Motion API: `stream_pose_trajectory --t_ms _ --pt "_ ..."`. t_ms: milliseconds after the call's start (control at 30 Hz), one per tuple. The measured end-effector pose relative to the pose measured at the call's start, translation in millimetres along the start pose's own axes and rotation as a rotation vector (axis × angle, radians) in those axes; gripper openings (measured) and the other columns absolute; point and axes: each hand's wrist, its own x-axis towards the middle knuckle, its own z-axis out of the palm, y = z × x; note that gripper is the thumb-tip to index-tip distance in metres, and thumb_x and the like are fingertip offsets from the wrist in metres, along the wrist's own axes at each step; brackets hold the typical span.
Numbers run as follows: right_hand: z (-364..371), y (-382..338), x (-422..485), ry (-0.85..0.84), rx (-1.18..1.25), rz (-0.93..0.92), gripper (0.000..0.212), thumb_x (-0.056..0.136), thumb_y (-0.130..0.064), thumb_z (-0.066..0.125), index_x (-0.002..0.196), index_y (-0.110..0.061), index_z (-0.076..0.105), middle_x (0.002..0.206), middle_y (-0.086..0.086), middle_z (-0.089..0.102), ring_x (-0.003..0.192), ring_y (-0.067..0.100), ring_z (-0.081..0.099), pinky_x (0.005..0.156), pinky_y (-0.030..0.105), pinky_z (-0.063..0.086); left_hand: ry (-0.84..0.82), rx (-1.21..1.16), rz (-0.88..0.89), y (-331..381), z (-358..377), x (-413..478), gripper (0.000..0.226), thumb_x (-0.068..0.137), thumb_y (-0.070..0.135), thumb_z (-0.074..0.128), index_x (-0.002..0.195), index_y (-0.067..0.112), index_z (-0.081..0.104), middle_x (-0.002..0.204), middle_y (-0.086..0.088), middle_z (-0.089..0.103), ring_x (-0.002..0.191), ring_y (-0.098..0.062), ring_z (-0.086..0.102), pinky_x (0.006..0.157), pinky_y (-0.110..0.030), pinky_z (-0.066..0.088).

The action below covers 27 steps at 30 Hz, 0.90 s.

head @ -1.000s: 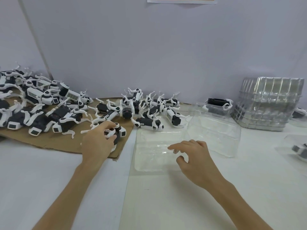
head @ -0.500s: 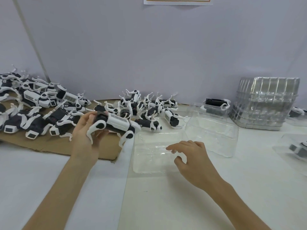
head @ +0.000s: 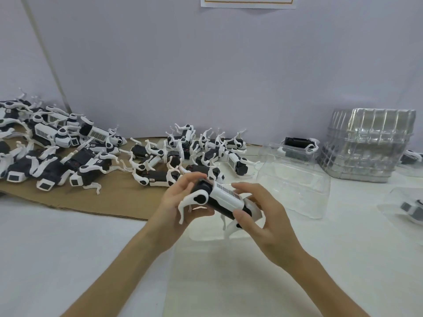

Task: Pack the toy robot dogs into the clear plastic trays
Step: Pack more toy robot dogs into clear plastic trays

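"Two hands hold one toy robot dog point(head: 223, 199), middle of the frame, just above the clear plastic tray point(head: 202, 234)."
"What grip?"
"Left hand point(head: 176, 202) curls round one end, right hand point(head: 270, 216) round the other."
"Will it break?"
"It looks light and hard, but the thin white legs may snap. Hold the body."
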Motion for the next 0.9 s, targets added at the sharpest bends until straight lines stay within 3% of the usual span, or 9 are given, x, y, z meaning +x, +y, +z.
stream_pose_trajectory --t_ms 67,200,267,367,500,600,700,800,900 --pt "-3 -2 1 0.047 0.04 0.007 0.036 0.084 -0.039 0.06 0.119 -0.032 0.06 0.111 -0.016 0.064 0.095 0.013 0.064 0.081 0.019 0.05 -0.015 0.016 -0.001 4 1 -1 0.024 0.093 0.011 0.054 0.098 0.021 0.075 0.102 -0.009 0.069 0.088 -0.023 0.069 0.068 -0.035 0.06" --pt "-5 -5 1 0.086 0.081 -0.011 0.033 0.085 -0.03 0.065 0.118 -0.026 0.061 0.117 -0.007 0.061 0.099 0.021 0.063 0.081 0.044 0.056 -0.036 0.011 -0.033 12 -2 -3 0.026 0.084 0.017 0.057 0.104 0.021 0.072 0.107 -0.011 0.066 0.092 -0.027 0.065 0.079 -0.04 0.056" --pt "-3 -5 2 0.108 0.084 -0.019 0.032 0.087 -0.025 0.066 0.119 -0.027 0.059 0.121 -0.003 0.058 0.103 0.02 0.064 0.087 0.037 0.053 -0.048 -0.028 -0.035 13 -1 -4 0.027 0.084 0.016 0.057 0.106 0.023 0.071 0.109 -0.009 0.065 0.088 -0.025 0.063 0.078 -0.037 0.053" --pt "-1 -3 4 0.219 0.01 0.012 0.034 0.09 -0.034 0.068 0.121 -0.027 0.056 0.123 -0.007 0.054 0.108 0.008 0.062 0.089 0.016 0.044 -0.083 -0.12 0.03 14 4 -6 0.026 0.086 0.014 0.056 0.108 0.022 0.068 0.108 -0.004 0.067 0.084 -0.019 0.068 0.072 -0.028 0.057" --pt "-3 -2 6 0.363 0.0 0.069 0.023 0.087 -0.033 0.07 0.105 -0.029 0.057 0.093 -0.008 0.06 0.075 0.014 0.06 0.07 0.015 0.046 -0.131 -0.054 0.192 10 17 -8 0.018 0.086 0.013 0.062 0.103 0.016 0.066 0.118 -0.013 0.066 0.099 -0.029 0.068 0.083 -0.039 0.057" --pt "-4 -3 6 0.298 0.213 0.116 0.007 0.095 -0.028 0.061 0.1 -0.024 0.063 0.078 0.001 0.066 0.062 0.021 0.064 0.063 0.024 0.051 -0.14 0.179 0.353 5 28 -12 0.019 0.084 0.009 0.074 0.1 0.018 0.071 0.12 -0.014 0.069 0.112 -0.034 0.066 0.085 -0.04 0.056" --pt "-5 -3 8 0.2 0.436 0.212 0.028 0.093 -0.034 0.048 0.11 -0.018 0.063 0.099 0.014 0.068 0.083 0.036 0.068 0.073 0.037 0.054 -0.185 0.6 0.585 -3 36 -19 0.023 0.085 0.007 0.072 0.105 0.019 0.071 0.122 0.001 0.071 0.114 -0.023 0.067 0.089 -0.03 0.054" --pt "-6 -4 10 0.071 0.603 0.294 0.042 0.083 -0.041 0.062 0.118 -0.019 0.056 0.108 0.016 0.064 0.087 0.031 0.067 0.07 0.036 0.05 -0.288 1.085 0.886 -19 41 -23 0.023 0.09 0.002 0.069 0.109 0.016 0.072 0.128 0.01 0.067 0.103 -0.014 0.069 0.084 -0.03 0.056" --pt "-8 -3 11 0.062 0.613 0.337 0.042 0.078 -0.025 0.073 0.116 -0.024 0.055 0.111 0.013 0.065 0.089 0.034 0.071 0.07 0.043 0.055 -0.342 1.36 0.984 -29 41 -22 0.021 0.094 0.006 0.065 0.111 0.016 0.073 0.13 0.008 0.066 0.09 -0.021 0.065 0.077 -0.035 0.054"
